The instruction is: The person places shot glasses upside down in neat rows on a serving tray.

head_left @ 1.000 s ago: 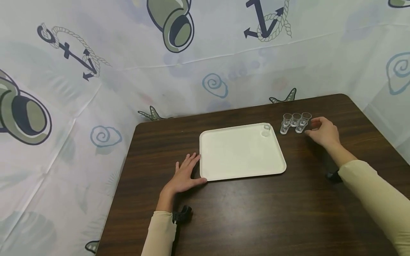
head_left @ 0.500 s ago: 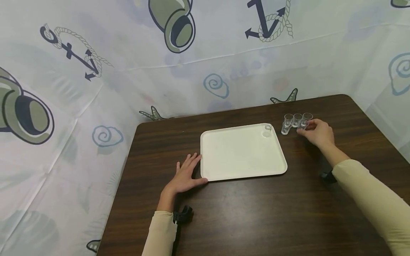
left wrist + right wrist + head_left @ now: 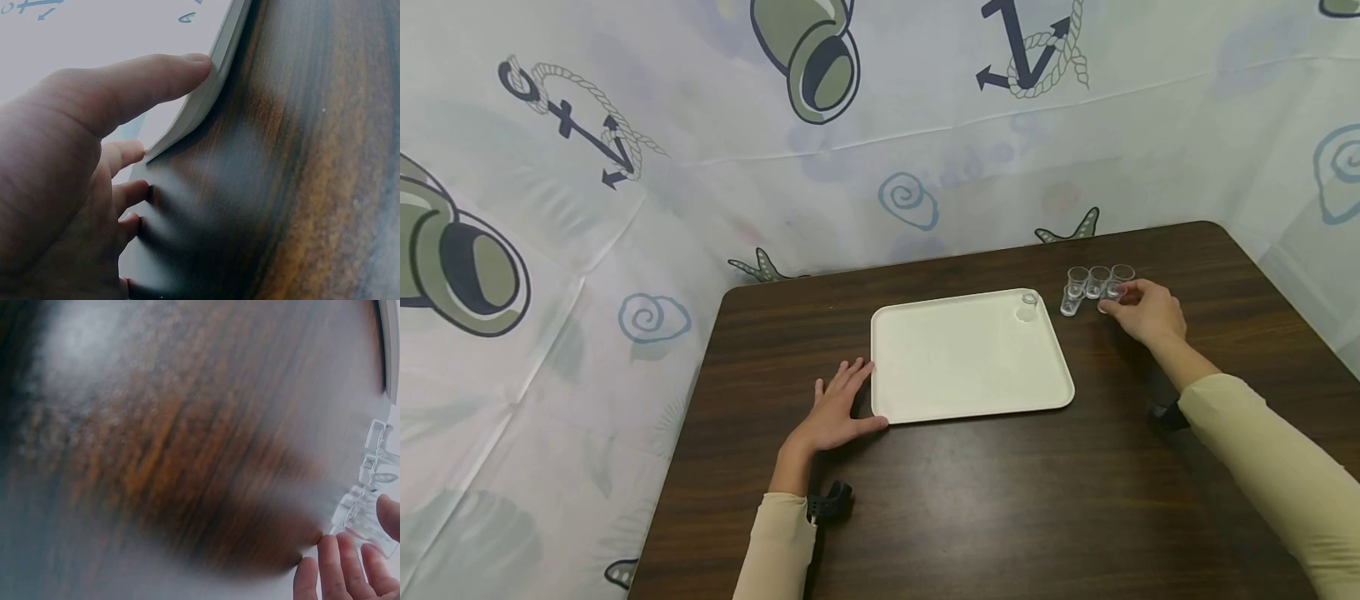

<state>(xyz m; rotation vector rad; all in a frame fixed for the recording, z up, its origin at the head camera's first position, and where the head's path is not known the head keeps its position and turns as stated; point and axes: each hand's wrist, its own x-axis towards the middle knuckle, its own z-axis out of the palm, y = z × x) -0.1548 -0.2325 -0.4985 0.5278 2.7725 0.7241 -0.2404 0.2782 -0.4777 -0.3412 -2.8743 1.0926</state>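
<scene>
My left hand [image 3: 829,418] lies at the near left corner of a cream rectangular tray [image 3: 962,358], fingers spread. The left wrist view has its thumb [image 3: 165,74] resting against the tray's rim. At the back right of the table, my right hand [image 3: 1152,317] pinches a small clear shot glass [image 3: 1112,293] between thumb and fingers. That glass is upright, its lower part partly covered by the fingers. Several like it stand close by, among them a front-left shot glass [image 3: 1071,302]. One more shot glass [image 3: 1027,305] stands in the tray's far right corner.
Everything stands on a dark wood-grain table [image 3: 985,508]. Behind and to the left hangs a pale curtain [image 3: 820,200] printed with anchors and shells, meeting the table's far edge. Glasses in the back row, such as a middle shot glass [image 3: 1097,280], stand tightly together.
My right hand has moved left from beside the cluster and taken hold of the front-right shot glass. My left hand stays at the tray.
</scene>
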